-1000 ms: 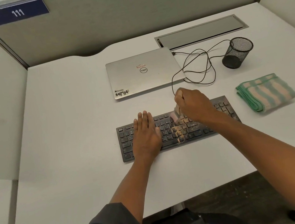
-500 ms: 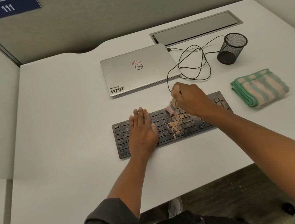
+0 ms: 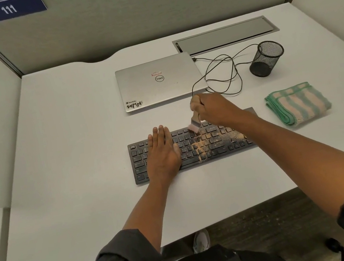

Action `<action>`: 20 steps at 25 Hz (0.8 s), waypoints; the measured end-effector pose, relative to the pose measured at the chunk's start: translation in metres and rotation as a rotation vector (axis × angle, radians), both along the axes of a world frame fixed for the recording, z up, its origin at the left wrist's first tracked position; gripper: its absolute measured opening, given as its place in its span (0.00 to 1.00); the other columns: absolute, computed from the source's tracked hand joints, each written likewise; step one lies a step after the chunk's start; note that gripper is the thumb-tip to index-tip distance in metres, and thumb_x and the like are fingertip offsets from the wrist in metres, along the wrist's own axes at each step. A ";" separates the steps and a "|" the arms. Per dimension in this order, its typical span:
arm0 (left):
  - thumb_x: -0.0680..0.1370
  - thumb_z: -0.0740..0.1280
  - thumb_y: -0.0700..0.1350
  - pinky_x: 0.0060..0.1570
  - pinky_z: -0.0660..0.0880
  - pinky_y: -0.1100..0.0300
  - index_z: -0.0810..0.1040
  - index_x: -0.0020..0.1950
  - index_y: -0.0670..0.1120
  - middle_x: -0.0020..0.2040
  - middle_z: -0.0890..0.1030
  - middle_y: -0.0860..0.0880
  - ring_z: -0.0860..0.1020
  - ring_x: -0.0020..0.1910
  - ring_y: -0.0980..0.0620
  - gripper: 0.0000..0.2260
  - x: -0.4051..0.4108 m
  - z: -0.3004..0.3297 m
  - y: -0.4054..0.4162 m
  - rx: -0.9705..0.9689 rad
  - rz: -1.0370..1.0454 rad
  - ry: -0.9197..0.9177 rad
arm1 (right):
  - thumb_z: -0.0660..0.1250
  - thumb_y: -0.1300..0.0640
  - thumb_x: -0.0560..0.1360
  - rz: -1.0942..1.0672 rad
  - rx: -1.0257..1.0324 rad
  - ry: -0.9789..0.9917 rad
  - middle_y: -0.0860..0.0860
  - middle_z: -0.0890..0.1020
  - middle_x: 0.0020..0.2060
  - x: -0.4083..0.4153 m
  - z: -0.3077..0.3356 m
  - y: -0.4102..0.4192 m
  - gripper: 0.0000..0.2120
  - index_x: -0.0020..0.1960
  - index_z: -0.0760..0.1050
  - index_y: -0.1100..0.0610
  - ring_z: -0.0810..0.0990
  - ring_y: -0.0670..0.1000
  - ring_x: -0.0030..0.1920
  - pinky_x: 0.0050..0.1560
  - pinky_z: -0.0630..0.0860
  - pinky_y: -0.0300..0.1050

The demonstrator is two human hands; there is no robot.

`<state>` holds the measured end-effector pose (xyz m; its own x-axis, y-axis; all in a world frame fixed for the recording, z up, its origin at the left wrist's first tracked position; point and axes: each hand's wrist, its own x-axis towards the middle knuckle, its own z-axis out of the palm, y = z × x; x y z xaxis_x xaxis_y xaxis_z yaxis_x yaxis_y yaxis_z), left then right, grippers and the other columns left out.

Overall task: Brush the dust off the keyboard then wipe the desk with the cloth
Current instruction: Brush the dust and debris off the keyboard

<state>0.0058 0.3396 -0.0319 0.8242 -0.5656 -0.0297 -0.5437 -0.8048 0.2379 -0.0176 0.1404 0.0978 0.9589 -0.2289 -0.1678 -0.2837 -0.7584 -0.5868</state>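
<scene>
A black keyboard (image 3: 212, 146) lies on the white desk (image 3: 73, 146), with tan dust spread over its middle and right keys. My left hand (image 3: 163, 152) rests flat on the keyboard's left half, fingers straight. My right hand (image 3: 215, 109) grips a small wooden-handled brush (image 3: 195, 124); its bristles touch the top key rows near the middle. A folded green and beige striped cloth (image 3: 297, 103) sits on the desk right of the keyboard, untouched.
Behind the keyboard lies a closed silver laptop (image 3: 159, 82), with a looped black cable (image 3: 223, 74) running from it. A black mesh pen cup (image 3: 266, 57) stands at the back right, beside a grey cable hatch (image 3: 225, 36). Partition walls enclose the desk.
My right hand has lifted the brush back towards the keyboard's top rows, exposing more of the dusty keys. My left hand has stayed flat on the keyboard.
</scene>
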 end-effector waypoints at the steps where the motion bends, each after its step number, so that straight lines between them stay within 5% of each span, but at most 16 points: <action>1: 0.84 0.47 0.52 0.80 0.42 0.48 0.50 0.82 0.39 0.83 0.51 0.41 0.46 0.82 0.44 0.29 0.000 0.000 0.000 0.002 0.000 0.005 | 0.57 0.56 0.82 -0.001 0.019 0.010 0.49 0.81 0.38 -0.001 -0.003 0.001 0.11 0.48 0.76 0.56 0.81 0.54 0.44 0.44 0.74 0.48; 13: 0.79 0.37 0.55 0.80 0.39 0.50 0.50 0.82 0.40 0.83 0.52 0.41 0.46 0.82 0.45 0.35 0.000 0.000 -0.001 -0.023 0.005 0.002 | 0.55 0.57 0.81 -0.096 -0.155 0.063 0.57 0.79 0.37 0.003 -0.016 -0.003 0.12 0.42 0.71 0.59 0.77 0.58 0.40 0.37 0.66 0.46; 20: 0.78 0.36 0.55 0.80 0.40 0.50 0.50 0.83 0.40 0.83 0.51 0.41 0.46 0.82 0.45 0.35 -0.001 0.001 -0.001 -0.019 0.002 0.000 | 0.53 0.55 0.79 -0.096 -0.066 -0.028 0.56 0.83 0.35 -0.006 -0.010 0.004 0.13 0.40 0.71 0.59 0.81 0.58 0.38 0.42 0.78 0.54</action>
